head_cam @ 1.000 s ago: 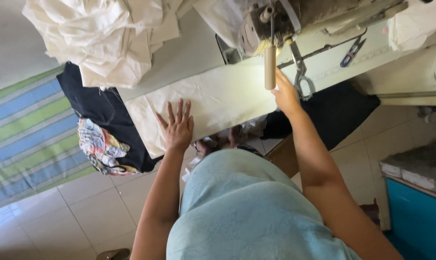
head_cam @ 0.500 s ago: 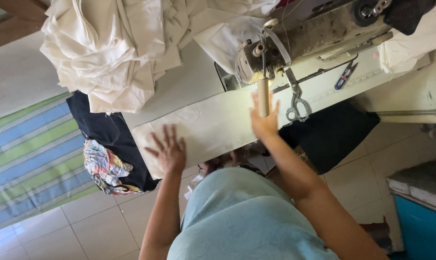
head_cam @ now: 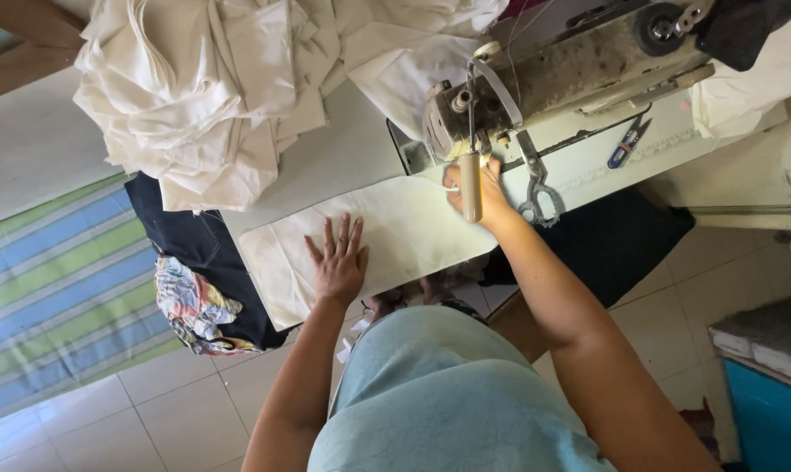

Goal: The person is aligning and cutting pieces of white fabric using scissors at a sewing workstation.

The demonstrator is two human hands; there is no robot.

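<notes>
A long strip of cream cloth lies across the white sewing table. My left hand rests flat on it with fingers spread, near its front edge. My right hand sits on the cloth under the head of the worn sewing machine, partly hidden behind the machine's hanging cream lever. I cannot see whether its fingers pinch the cloth.
A heap of cream fabric is piled at the table's far left. Scissors and blue thread snips lie by the machine. Dark cloth and a patterned rag hang off the left edge. Striped mat on the tiled floor.
The view has swung so the table and machine sit lower and more to the right. My left hand slid along the cloth; my right hand stayed by the needle area.
</notes>
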